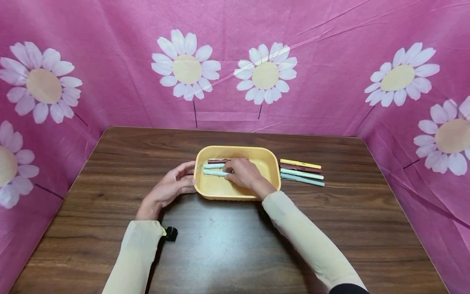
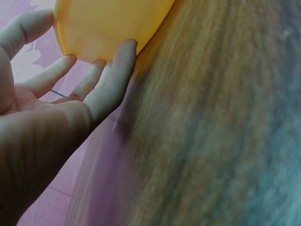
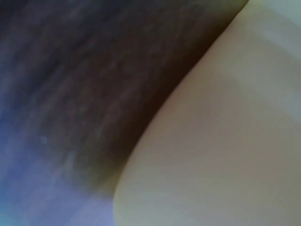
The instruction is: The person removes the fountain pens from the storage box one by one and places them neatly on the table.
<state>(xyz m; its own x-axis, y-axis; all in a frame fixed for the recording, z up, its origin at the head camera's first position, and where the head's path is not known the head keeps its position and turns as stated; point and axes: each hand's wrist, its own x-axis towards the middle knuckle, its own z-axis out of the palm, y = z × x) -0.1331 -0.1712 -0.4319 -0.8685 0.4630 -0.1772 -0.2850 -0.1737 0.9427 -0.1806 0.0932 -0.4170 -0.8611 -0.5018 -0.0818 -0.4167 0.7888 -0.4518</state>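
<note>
A yellow rectangular box [image 1: 238, 198] stands on the table. My left hand [image 1: 171, 185] touches its left end; in the left wrist view, the spread fingertips of that left hand [image 2: 84, 89] rest against the outside of the box wall [image 2: 108, 28]. Reaching into the box, my right hand [image 1: 244, 173] pinches a light blue pen [image 1: 214, 172] at its right end. Just behind it lie a mint pen [image 1: 213, 166] and a dark maroon pen [image 1: 219, 161], both partly hidden by the hand. The right wrist view shows only a blurred sleeve [image 3: 211, 132].
Right of the box, several pens lie side by side: a yellow pen [image 1: 301, 163], a maroon pen [image 1: 302, 168], a mint pen [image 1: 302, 174] and a blue-green pen [image 1: 304, 180]. The wooden table [image 1: 220, 245] ends at a pink flowered cloth [image 1: 235, 24] behind.
</note>
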